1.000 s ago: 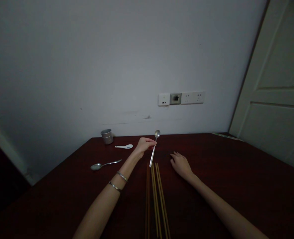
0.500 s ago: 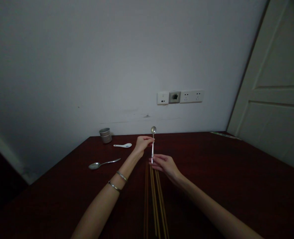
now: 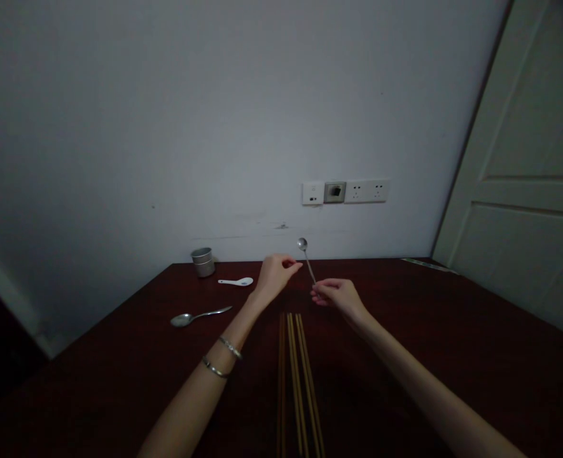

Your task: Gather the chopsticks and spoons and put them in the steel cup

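Right hand [image 3: 336, 296] pinches the spoon [image 3: 308, 261] low on its handle, bowl upward above the desk [image 3: 429, 305]; better grip firmly against tipping. Left hand [image 3: 274, 277], half-curled, seems empty just beside.

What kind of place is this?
Probably a room in someone's home: there's a dark red table against a pale wall, sockets above it, and what looks like a panelled door.

Silver spoon [image 3: 310, 265] in the right hand [image 3: 342, 297]
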`<state>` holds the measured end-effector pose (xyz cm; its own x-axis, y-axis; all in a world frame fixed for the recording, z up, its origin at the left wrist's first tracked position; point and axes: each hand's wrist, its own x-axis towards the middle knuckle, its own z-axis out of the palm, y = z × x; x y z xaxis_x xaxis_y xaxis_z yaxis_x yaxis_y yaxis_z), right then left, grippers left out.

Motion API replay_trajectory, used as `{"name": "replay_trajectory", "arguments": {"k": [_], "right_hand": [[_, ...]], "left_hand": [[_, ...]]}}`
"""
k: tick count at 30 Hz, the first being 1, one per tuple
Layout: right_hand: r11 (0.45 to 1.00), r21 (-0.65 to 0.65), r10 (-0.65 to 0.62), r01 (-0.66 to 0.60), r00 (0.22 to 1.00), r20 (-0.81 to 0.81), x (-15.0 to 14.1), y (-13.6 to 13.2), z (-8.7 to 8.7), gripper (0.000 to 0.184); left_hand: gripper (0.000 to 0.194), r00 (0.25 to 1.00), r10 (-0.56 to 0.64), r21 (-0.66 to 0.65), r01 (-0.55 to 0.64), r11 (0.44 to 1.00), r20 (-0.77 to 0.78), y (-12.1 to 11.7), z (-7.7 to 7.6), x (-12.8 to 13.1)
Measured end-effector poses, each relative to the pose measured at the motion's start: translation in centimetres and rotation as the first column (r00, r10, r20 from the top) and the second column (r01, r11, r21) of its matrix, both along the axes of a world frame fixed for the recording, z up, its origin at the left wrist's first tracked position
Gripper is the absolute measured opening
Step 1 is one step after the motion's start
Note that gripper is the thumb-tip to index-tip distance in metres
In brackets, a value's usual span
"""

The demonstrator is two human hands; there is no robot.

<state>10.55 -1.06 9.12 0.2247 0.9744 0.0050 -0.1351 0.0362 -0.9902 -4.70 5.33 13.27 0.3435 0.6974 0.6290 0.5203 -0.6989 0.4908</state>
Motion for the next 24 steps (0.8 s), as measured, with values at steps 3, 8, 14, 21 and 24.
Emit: {"name": "replay_trajectory", "arguments": {"k": [3, 8, 14, 21, 24], "right_hand": [[0.999, 0.035, 0.022, -0.032, 0.968, 0.249, 2.0, 0.2, 2.7, 0.006], [0.990, 0.075, 0.046, -0.118, 0.779, 0.625, 2.7, -0.9, 6.4, 0.013], [0.977, 0.048, 0.087, -0.206, 0.599, 0.796, 1.5, -1.8, 8.8, 0.016], [0.936, 0.042, 0.215, -0.349, 0.663, 0.717, 1.6, -1.4, 9.2, 0.015], [0.910, 0.067, 0.289, -0.408, 0.744, 0.602, 1.8, -1.1, 8.7, 0.019]], "left_hand": [[0.022, 0.972, -0.013, 0.396, 0.107, 0.912, -0.233, -2.2, 2.0, -0.4], [0.025, 0.888, 0.037, 0.522, 0.235, 0.820, -0.457, -3.9, 2.4, 0.2], [0.022, 0.874, -0.163, 0.243, 0.300, 0.923, -0.458, -2.4, 1.7, 0.1], [0.023, 0.883, -0.458, -0.337, 0.402, 0.851, -0.102, -2.4, 2.0, -0.2], [0.022, 0.836, -0.535, -0.489, 0.519, 0.701, 0.120, -2.6, 2.0, -0.2]]}}
